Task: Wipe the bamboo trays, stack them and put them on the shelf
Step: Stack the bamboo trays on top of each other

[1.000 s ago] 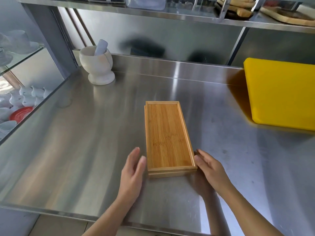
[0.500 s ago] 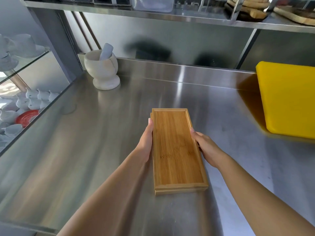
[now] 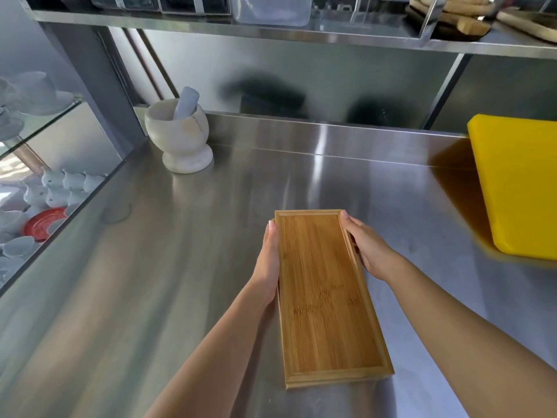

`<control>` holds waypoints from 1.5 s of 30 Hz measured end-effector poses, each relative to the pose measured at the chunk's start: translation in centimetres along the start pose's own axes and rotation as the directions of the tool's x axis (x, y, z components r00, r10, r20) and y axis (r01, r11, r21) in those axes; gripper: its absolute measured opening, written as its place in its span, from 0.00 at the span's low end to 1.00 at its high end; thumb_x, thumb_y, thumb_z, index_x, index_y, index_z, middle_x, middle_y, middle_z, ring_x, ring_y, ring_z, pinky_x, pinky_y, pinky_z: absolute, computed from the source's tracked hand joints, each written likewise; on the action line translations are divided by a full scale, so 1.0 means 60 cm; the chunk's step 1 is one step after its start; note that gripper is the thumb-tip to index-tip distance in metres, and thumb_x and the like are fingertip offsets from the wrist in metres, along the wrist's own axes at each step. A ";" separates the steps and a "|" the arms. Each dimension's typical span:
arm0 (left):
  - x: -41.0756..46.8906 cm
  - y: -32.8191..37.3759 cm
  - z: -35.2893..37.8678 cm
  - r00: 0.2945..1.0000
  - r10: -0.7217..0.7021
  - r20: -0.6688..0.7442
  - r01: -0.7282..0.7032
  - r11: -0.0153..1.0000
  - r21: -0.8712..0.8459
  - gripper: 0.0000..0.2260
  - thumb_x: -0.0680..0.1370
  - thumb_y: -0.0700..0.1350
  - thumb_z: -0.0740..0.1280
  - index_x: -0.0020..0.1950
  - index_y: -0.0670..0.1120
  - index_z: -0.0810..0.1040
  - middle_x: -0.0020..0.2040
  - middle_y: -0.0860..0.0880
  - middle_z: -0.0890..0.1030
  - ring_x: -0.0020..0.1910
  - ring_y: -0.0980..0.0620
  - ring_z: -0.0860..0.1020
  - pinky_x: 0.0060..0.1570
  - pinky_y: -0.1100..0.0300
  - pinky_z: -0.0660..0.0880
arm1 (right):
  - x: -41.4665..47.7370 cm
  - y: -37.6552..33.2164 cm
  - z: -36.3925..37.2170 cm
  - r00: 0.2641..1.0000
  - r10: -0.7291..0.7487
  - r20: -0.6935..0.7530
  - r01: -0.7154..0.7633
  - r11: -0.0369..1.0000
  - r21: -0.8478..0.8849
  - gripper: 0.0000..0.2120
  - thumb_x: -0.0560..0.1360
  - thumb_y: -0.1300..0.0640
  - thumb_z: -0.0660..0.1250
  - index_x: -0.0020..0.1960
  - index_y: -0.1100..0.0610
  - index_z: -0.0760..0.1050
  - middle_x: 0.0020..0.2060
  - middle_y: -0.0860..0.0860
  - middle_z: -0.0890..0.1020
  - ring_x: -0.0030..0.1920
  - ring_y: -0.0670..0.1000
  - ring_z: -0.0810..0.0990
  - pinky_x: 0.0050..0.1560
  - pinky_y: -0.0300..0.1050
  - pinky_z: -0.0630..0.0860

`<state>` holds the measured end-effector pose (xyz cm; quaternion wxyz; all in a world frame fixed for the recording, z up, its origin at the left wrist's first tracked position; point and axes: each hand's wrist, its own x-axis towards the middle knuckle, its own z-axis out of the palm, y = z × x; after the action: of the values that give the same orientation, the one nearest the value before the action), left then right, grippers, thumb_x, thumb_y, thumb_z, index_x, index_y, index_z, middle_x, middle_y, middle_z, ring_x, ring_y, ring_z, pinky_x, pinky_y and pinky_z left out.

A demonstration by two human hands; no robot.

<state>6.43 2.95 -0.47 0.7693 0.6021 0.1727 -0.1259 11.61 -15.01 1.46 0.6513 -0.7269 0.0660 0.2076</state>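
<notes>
A stack of bamboo trays [image 3: 325, 300], rectangular and light brown, is held over the steel counter [image 3: 150, 297] in the middle of the head view, long side pointing away from me. My left hand [image 3: 268, 260] presses flat against its left long edge. My right hand [image 3: 364, 248] grips the right long edge near the far end. The steel shelf [image 3: 271, 33] runs along the top of the view, above the back wall.
A white stone mortar with pestle [image 3: 180, 137] stands at the back left. A yellow cutting board [image 3: 518, 188] lies at the right. Wooden boards [image 3: 452, 13] and clear containers [image 3: 271, 9] sit on the shelf. White cups and a red saucer [image 3: 42, 224] fill glass shelving at the left.
Both hands moved from the near end of the trays up along the two long sides and closed on them. The stack now sits nearer to me and appears lifted.
</notes>
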 end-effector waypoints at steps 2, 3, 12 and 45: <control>0.005 -0.003 0.000 1.000 -0.003 -0.002 0.003 1.000 0.006 0.42 0.62 0.78 0.53 0.70 0.56 0.68 0.66 0.48 0.76 0.64 0.48 0.75 0.66 0.42 0.68 | 0.001 -0.013 0.008 1.000 -0.004 0.012 0.004 1.000 -0.009 0.44 0.61 0.28 0.61 0.70 0.51 0.64 0.69 0.52 0.71 0.69 0.51 0.68 0.73 0.56 0.61; 0.008 -0.006 0.000 1.000 -0.005 -0.002 0.005 1.000 0.000 0.44 0.61 0.79 0.54 0.70 0.56 0.67 0.66 0.48 0.75 0.64 0.48 0.74 0.66 0.41 0.67 | 0.003 -0.015 0.010 1.000 0.001 0.020 -0.001 1.000 -0.012 0.41 0.64 0.29 0.60 0.70 0.51 0.63 0.69 0.52 0.70 0.69 0.51 0.68 0.73 0.56 0.60; 0.008 -0.023 -0.004 1.000 0.002 0.014 -0.001 0.999 -0.045 0.42 0.61 0.79 0.55 0.69 0.58 0.68 0.68 0.49 0.74 0.66 0.48 0.72 0.67 0.41 0.66 | 0.007 -0.001 0.006 0.998 0.044 0.033 -0.043 0.999 -0.031 0.49 0.59 0.25 0.63 0.72 0.48 0.58 0.72 0.50 0.66 0.71 0.52 0.65 0.73 0.58 0.59; -0.171 -0.107 0.018 0.997 0.054 -0.060 -0.055 0.998 -0.018 0.31 0.73 0.65 0.54 0.75 0.58 0.52 0.76 0.58 0.58 0.73 0.59 0.57 0.75 0.49 0.52 | -0.214 0.127 0.013 0.997 0.045 0.069 -0.050 0.996 0.075 0.43 0.60 0.24 0.58 0.71 0.40 0.57 0.72 0.44 0.64 0.72 0.47 0.62 0.74 0.58 0.56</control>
<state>-5.33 0.20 -1.62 0.7729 0.6023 0.1802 -0.0853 -2.98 -17.60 -0.58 0.6754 -0.6922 0.0691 0.2446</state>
